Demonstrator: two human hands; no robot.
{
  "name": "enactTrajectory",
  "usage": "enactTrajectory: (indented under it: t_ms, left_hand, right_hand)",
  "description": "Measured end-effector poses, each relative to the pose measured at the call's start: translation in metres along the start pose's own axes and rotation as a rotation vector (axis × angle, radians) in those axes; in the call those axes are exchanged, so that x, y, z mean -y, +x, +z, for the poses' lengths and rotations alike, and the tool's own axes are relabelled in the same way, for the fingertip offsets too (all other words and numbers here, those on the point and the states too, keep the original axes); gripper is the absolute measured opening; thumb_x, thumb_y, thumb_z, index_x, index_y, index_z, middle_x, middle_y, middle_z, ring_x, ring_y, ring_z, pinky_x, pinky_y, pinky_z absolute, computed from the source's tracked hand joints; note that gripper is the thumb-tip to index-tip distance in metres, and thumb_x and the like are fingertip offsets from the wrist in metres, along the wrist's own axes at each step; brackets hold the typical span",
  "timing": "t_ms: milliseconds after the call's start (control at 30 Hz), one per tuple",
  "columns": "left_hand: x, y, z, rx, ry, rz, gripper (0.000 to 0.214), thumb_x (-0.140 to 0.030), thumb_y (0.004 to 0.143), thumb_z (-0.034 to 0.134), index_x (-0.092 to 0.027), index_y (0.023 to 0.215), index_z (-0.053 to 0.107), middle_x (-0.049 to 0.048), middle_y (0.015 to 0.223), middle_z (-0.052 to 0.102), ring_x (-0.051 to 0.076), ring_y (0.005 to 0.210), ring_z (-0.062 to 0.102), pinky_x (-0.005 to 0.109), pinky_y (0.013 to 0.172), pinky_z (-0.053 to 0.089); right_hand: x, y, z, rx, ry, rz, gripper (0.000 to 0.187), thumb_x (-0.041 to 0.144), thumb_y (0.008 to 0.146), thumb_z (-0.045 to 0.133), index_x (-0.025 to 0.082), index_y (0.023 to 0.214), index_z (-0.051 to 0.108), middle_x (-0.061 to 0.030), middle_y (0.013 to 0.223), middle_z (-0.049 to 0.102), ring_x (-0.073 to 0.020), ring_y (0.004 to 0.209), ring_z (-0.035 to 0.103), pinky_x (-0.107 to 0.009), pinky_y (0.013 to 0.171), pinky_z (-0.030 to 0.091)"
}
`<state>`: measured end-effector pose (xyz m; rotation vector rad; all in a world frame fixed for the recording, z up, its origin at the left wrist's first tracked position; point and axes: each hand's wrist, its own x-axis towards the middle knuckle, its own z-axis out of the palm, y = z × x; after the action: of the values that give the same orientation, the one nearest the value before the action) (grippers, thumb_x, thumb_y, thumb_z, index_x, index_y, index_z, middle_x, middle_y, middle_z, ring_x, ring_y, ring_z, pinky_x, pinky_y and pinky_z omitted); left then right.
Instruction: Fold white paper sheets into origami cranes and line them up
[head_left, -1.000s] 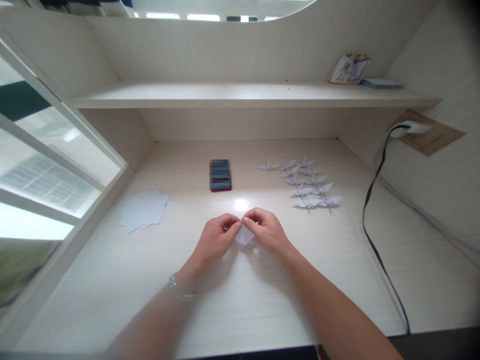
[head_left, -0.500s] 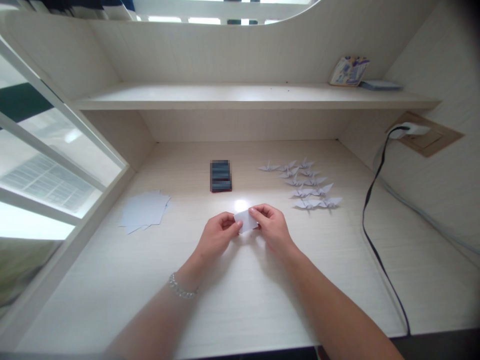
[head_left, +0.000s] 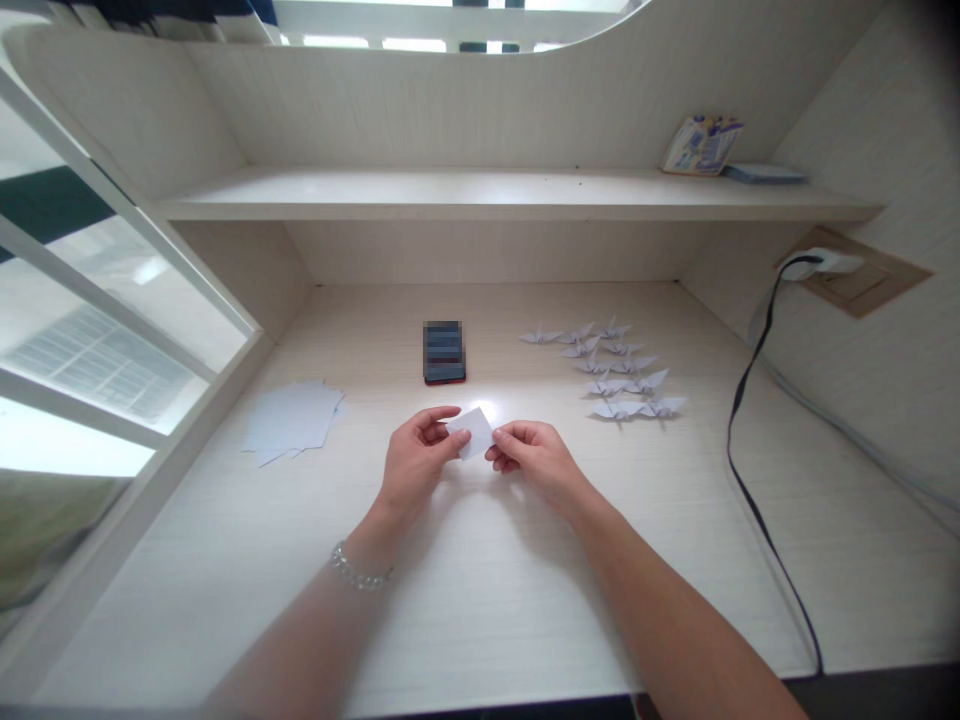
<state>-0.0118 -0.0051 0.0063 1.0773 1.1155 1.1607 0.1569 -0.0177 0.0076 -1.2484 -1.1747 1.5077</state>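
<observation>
A small folded square of white paper is held just above the desk between my two hands. My left hand pinches its left side, thumb on top and fingers behind. The thumb and index finger of my right hand close on its right corner, the other fingers curled below. Several folded paper cranes stand in rows on the desk to the right. Over on the left lies a loose stack of white paper sheets.
A dark phone-like device, its face pixelated, lies behind my hands. A black cable runs from the wall socket down the desk's right side. Above the desk's back, a shelf carries a small colourful box.
The folded paper has turned and shifted slightly left with my left hand. My right hand's grip has moved from its top edge to its right corner.
</observation>
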Motion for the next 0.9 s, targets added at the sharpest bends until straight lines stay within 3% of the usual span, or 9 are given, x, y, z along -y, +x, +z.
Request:
enactTrajectory:
  t_ms: [167, 400, 533, 667, 900]
  left_hand:
    - [0.0002, 0.0004, -0.0005, -0.017, 0.017, 0.004, 0.038, -0.029, 0.062, 0.075, -0.014, 0.095, 0.064, -0.0009, 0.065, 0.059, 0.010, 0.058, 0.055, 0.022, 0.054, 0.043]
    - [0.0013, -0.0006, 0.0002, 0.009, 0.075, 0.052, 0.035, -0.028, 0.063, 0.074, -0.014, 0.094, 0.065, -0.0018, 0.062, 0.056, 0.010, 0.058, 0.054, 0.022, 0.054, 0.042]
    - [0.0008, -0.0011, 0.0003, 0.013, 0.072, 0.053, 0.036, -0.029, 0.064, 0.074, -0.014, 0.095, 0.065, 0.0020, 0.069, 0.063, 0.012, 0.062, 0.058, 0.023, 0.057, 0.045]
    - [0.0006, -0.0012, 0.0009, -0.005, 0.045, 0.058, 0.034, -0.030, 0.062, 0.075, -0.013, 0.090, 0.065, 0.0073, 0.079, 0.068, 0.016, 0.069, 0.062, 0.027, 0.062, 0.048]
    - [0.0009, -0.0005, 0.0005, -0.016, 0.048, 0.083, 0.026, -0.026, 0.062, 0.075, -0.015, 0.082, 0.065, 0.0043, 0.075, 0.068, 0.016, 0.069, 0.062, 0.027, 0.063, 0.048]
  right_hand:
    - [-0.0011, 0.0023, -0.0014, -0.044, 0.088, 0.038, 0.034, 0.048, 0.076, 0.060, 0.014, 0.078, 0.063, -0.0065, 0.071, 0.066, -0.0128, 0.060, 0.059, -0.023, 0.055, 0.044]
    - [-0.0025, 0.0007, -0.0006, 0.037, -0.021, -0.079, 0.026, 0.039, 0.072, 0.065, 0.016, 0.084, 0.064, -0.0018, 0.071, 0.063, -0.0126, 0.061, 0.059, -0.026, 0.059, 0.046]
    - [-0.0003, -0.0007, 0.0000, 0.029, -0.053, -0.103, 0.023, 0.037, 0.075, 0.063, 0.015, 0.083, 0.064, -0.0012, 0.067, 0.061, -0.0118, 0.059, 0.058, -0.025, 0.058, 0.046]
    - [0.0019, -0.0009, 0.0005, 0.007, -0.071, -0.100, 0.026, 0.040, 0.074, 0.063, 0.015, 0.083, 0.064, -0.0009, 0.065, 0.061, -0.0120, 0.057, 0.058, -0.025, 0.056, 0.045]
    - [0.0004, -0.0001, 0.0016, -0.004, -0.021, -0.066, 0.033, 0.047, 0.072, 0.064, 0.016, 0.084, 0.064, -0.0032, 0.069, 0.064, -0.0133, 0.059, 0.060, -0.026, 0.057, 0.048]
